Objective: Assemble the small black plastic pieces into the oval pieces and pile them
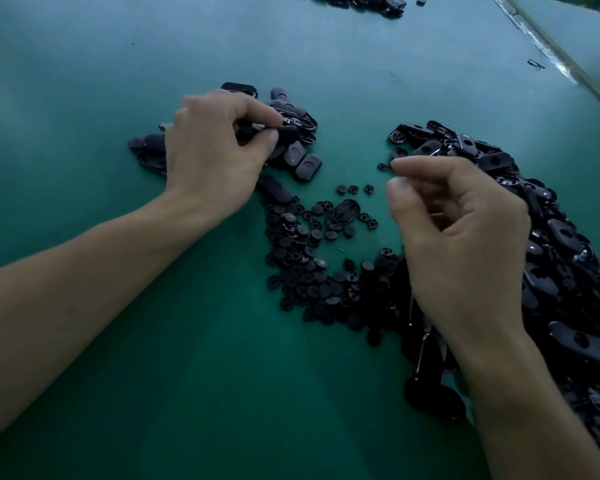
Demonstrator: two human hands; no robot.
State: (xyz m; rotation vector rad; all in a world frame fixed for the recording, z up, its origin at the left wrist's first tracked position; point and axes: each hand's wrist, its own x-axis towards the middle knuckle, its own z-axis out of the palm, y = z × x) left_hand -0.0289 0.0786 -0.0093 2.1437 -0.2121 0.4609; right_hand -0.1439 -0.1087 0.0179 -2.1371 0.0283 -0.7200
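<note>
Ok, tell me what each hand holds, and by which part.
Left hand pinches a black oval piece by one end, between thumb and forefinger. Right hand: nothing between its parted fingertips; palm hidden.

**Black Parts Sorted in Three Groups**

A loose heap of small black pieces [312, 271], round and button-like, is spread at the centre of the bench [153, 375]. At 3 o'clock of it, oval pieces [551, 254] are banked in a long mound, many showing a centre hole. At 12 o'clock, a smaller pile of ovals [307, 166] is gathered. A lone oval [343, 211] is laid hollow side up among the small pieces. One held oval [291, 129] is pinched in the left grip [215, 150] over that pile.
</note>
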